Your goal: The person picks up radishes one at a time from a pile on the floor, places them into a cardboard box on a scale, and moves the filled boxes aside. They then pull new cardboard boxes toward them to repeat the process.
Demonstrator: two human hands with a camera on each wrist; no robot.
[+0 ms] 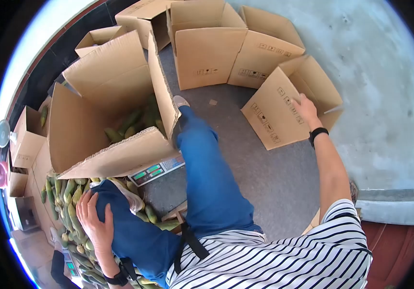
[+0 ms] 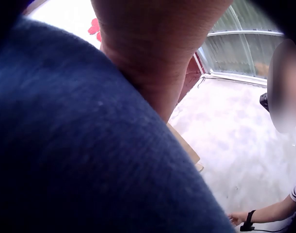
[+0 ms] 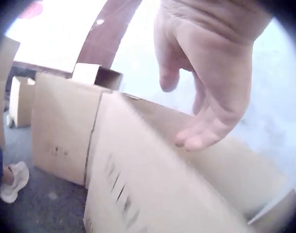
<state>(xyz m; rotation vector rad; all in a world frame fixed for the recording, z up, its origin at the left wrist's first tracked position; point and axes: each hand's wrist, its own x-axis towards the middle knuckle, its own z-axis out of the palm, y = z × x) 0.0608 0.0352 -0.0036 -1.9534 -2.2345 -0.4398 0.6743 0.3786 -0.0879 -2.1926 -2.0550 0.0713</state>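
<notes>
My right hand (image 1: 306, 110) is at the top edge of an open cardboard box (image 1: 274, 113) on the right. In the right wrist view the fingertips (image 3: 194, 141) hang loosely bent over the box's mouth, and the thumb stands apart from them with nothing in between. My left hand (image 1: 95, 219) rests on the blue trouser leg (image 1: 137, 236) at the knee, fingers spread and holding nothing. In front of that knee stands a large open carton (image 1: 120, 156) with several green cucumbers (image 1: 132, 123) in its bottom.
A scale (image 1: 156, 171) with lit green displays shows under the large carton. Many cucumbers (image 1: 74, 202) are heaped at the left. More open boxes (image 1: 209, 55) stand in an arc ahead. Another person's arm (image 2: 271, 213) shows in the left wrist view.
</notes>
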